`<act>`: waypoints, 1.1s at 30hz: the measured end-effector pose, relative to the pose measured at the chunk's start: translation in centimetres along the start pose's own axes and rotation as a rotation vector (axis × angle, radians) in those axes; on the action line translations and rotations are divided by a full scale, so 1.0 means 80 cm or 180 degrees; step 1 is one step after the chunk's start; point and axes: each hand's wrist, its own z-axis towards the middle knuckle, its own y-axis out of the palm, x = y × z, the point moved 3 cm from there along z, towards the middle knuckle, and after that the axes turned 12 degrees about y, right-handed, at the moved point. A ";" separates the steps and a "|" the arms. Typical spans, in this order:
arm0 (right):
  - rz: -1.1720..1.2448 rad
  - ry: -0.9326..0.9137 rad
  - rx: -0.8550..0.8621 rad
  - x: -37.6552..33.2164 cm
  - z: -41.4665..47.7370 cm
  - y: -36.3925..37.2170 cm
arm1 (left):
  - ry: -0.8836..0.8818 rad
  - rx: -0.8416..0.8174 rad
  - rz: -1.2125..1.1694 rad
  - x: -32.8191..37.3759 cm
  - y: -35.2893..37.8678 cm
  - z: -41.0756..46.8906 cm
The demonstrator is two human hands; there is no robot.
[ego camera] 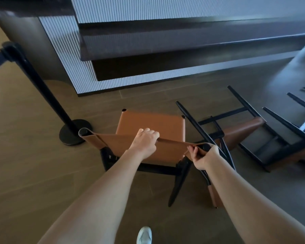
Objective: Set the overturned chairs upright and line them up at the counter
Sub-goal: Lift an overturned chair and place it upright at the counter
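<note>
Two hands held one upright chair (151,123) by its tan backrest (113,141): the left hand (145,140) had its fingers curled over the top edge, the right hand (203,156) gripped the corner. It stood on the floor (33,155) near the bench (165,41), beside two overturned chairs (239,132).
</note>
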 end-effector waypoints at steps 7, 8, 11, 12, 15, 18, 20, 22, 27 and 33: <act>-0.0015 0.0088 0.0047 0.004 0.008 -0.038 | 0.0151 -0.0175 0.0061 0.019 0.022 -0.007; 0.0000 0.0093 0.0065 0.004 0.009 -0.042 | 0.0147 -0.0186 0.0070 0.022 0.025 -0.010; 0.0022 0.0085 0.0084 0.005 0.011 -0.058 | 0.0130 -0.0232 0.0074 0.030 0.035 -0.016; 0.0025 0.0086 0.0079 0.005 0.012 -0.064 | 0.0129 -0.0259 0.0065 0.034 0.039 -0.018; 0.0052 0.0106 0.0097 0.006 0.017 -0.086 | 0.0122 -0.0362 -0.0032 0.050 0.057 -0.029; 0.0082 0.0104 0.0061 0.005 0.020 -0.099 | 0.0083 -0.0266 0.0003 0.058 0.071 -0.038; 0.0128 0.0071 0.0057 0.007 0.020 -0.099 | 0.0026 -0.0295 -0.0042 0.056 0.072 -0.039; 0.0232 -0.0016 0.0058 0.011 0.020 -0.099 | -0.0039 -0.0308 -0.0209 0.055 0.075 -0.040; 0.0328 -0.0322 -0.0248 0.032 0.018 -0.088 | -0.0657 0.0347 -0.2019 0.060 0.057 -0.056; 0.0142 -0.0281 -0.0476 0.064 0.006 -0.062 | -0.2212 0.1951 -0.4063 0.044 0.039 -0.113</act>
